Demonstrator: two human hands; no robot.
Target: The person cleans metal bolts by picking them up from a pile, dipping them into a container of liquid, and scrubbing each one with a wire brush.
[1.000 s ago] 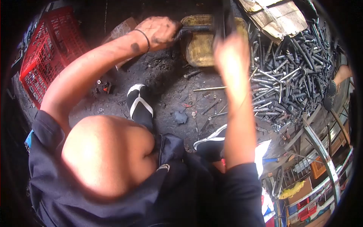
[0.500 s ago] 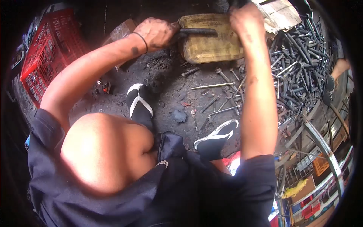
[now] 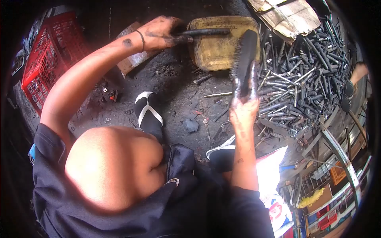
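My left hand (image 3: 164,33) is closed around one end of a dark bolt (image 3: 210,31), whose threaded end sticks out to the right over the yellow plastic tray (image 3: 214,59). A black brush (image 3: 245,49) stands out from my right hand (image 3: 245,101), which grips its lower part. The brush's bristles face left, and its top overlaps the tray's right side from this view. Dark grime coats the fingers of both hands. What lies inside the tray is hard to make out.
A large heap of bolts (image 3: 305,87) covers the floor at right, with cardboard (image 3: 291,18) at its upper edge. At left stands a red plastic crate (image 3: 51,51). A white bag (image 3: 274,174) is beside my right arm. Another person's foot (image 3: 347,95) shows at far right.
My right hand has come down toward me, bringing the brush fully into view in front of the tray. My left hand keeps the bolt in nearly the same place, its grip slightly altered.
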